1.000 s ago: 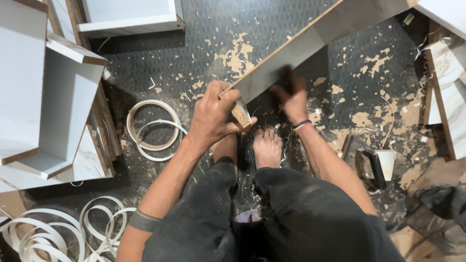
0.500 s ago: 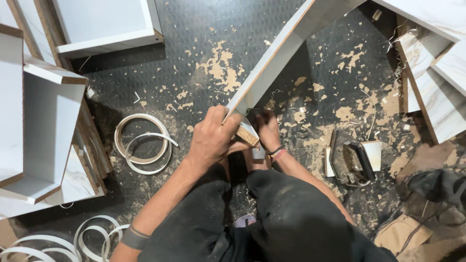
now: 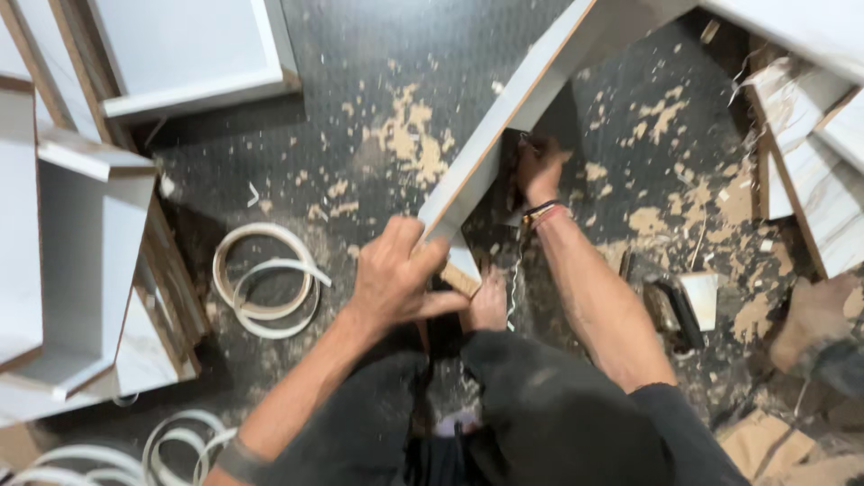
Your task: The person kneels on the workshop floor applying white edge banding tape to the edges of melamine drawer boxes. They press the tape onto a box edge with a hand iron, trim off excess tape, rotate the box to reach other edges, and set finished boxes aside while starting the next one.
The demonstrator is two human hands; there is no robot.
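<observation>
Two hands grip the white panel (image 3: pixel 504 135): left fingers (image 3: pixel 409 243) wrap its near end.

The floor (image 3: pixel 360 72) is dark with a tiny bumpy pattern, and pale wood chips (image 3: pixel 414 135) lie all over it. Left of the chips stand white cabinet boxes (image 3: pixel 81 252). Near the boxes lie coils of white strip (image 3: pixel 265 292). Right of the chips lean white boards (image 3: pixel 810 180), maybe marbled.
</observation>
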